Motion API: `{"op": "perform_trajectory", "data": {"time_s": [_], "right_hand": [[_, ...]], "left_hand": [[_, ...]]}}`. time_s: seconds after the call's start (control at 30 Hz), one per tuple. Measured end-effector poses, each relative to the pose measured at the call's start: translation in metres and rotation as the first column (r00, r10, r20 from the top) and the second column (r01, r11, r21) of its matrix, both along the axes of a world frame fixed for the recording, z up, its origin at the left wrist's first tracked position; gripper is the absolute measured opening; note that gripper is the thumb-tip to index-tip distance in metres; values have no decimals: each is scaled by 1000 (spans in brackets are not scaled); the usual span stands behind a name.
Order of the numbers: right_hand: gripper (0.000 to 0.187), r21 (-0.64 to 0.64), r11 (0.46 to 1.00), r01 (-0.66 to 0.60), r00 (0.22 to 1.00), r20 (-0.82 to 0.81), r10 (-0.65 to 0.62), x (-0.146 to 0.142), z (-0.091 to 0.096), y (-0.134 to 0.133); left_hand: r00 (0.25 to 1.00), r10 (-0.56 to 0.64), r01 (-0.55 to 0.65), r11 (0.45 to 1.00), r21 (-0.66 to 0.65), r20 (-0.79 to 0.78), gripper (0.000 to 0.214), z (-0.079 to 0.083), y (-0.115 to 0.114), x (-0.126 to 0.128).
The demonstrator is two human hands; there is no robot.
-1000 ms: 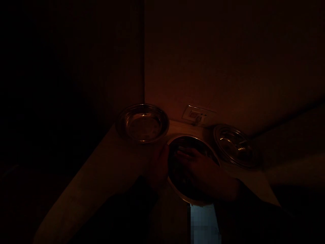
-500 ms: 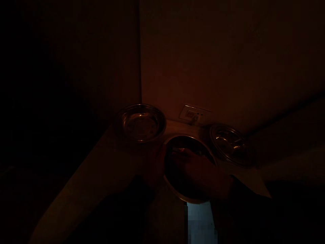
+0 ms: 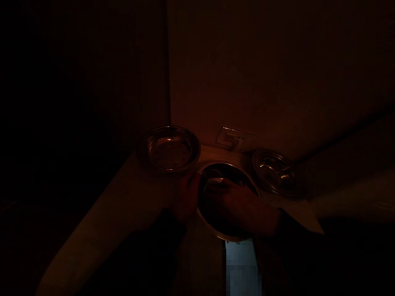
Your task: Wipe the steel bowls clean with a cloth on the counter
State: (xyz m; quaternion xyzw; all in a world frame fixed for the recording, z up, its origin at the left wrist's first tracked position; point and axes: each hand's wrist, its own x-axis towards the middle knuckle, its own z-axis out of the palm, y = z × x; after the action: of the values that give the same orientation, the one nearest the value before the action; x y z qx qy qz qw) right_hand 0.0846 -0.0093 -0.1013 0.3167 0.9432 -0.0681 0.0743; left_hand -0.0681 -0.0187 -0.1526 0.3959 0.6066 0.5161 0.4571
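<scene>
The scene is very dark. A round, deep metal bowl (image 3: 220, 237) stands in the middle. My left hand (image 3: 187, 199) is closed against its left side, at the rim; its fingers are dim. Inside the bowl is my right hand (image 3: 236, 203), reaching in from the right with its fingers bent and pointing left. A small pale, shiny edge (image 3: 216, 180) shows by those fingers, but its kind cannot be made out. The rest of the bowl's contents are lost in shadow.
A shallow metal dish (image 3: 171, 154) stands behind and left of the bowl. On the right a metal plate with compartments (image 3: 274, 172) sits near the wall. A socket panel (image 3: 234, 137) is on the wall. The wooden surface (image 3: 123, 189) has a slanting left edge.
The view has shifted slightly, so everything sits a little further left and higher. My right hand has moved slightly within the bowl; the pale edge by its fingers shows more clearly.
</scene>
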Motion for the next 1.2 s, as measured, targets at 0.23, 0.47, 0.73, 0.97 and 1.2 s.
{"op": "perform_trajectory", "data": {"time_s": [0.23,0.47,0.73,0.97,1.2], "right_hand": [[42,-4,1000,-20,1000,-8,20,6,1,-3],[39,22,1000,-20,1000,19,20,6,2,-1],[37,9,995,96,995,22,-96,1,-1,4],[41,-5,1000,-19,1000,23,19,10,-2,2],[42,-10,1000,-11,1000,3,11,11,-8,4]], "left_hand": [[974,-133,138,990,15,-183,33,8,1,-11],[936,-295,316,944,90,-194,46,9,3,-22],[940,-310,331,932,151,-145,45,0,4,-22],[953,-274,291,947,138,-126,47,0,5,-20],[957,-280,288,945,156,-72,42,-2,5,-19]]}}
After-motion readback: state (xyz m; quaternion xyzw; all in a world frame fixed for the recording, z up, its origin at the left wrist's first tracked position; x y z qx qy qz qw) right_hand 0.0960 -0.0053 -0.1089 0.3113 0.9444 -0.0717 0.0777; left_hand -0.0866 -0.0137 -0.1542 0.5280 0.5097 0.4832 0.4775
